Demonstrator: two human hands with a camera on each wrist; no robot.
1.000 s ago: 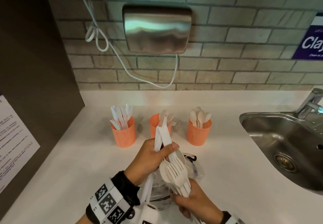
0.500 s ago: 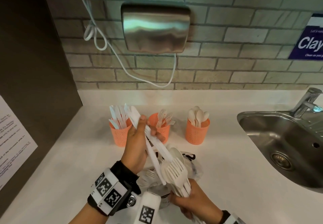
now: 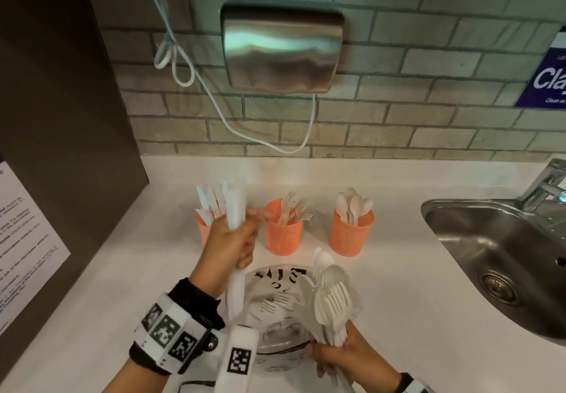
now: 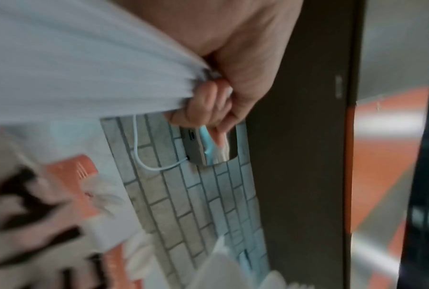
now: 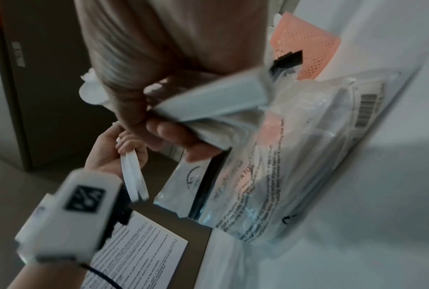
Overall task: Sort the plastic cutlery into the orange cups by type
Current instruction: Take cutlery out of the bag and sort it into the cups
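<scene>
Three orange mesh cups stand in a row on the white counter: the knife cup [image 3: 203, 233] at left, the fork cup [image 3: 284, 235] in the middle, the spoon cup [image 3: 351, 233] at right. My left hand [image 3: 232, 239] grips a couple of white plastic knives [image 3: 235, 209] upright, just in front of the knife cup; their handles [image 5: 134, 181] hang below the fist. My right hand [image 3: 340, 353] holds a bunch of white forks and spoons [image 3: 332, 297] near the counter's front. In the left wrist view the blurred knives [image 4: 84, 68] pass through my curled fingers [image 4: 203, 101].
A crumpled clear plastic bag [image 3: 275, 307] with black print lies on the counter between my hands. A steel sink [image 3: 502, 258] with a tap [image 3: 545, 187] sits at right. A dark cabinet [image 3: 61, 117] with a paper notice flanks the left; a steel dispenser [image 3: 281, 52] hangs on the brick wall.
My left hand has carried the knives from over the right hand's bunch up and leftward to the knife cup, turning them upright. The right hand stayed low with its bunch.
</scene>
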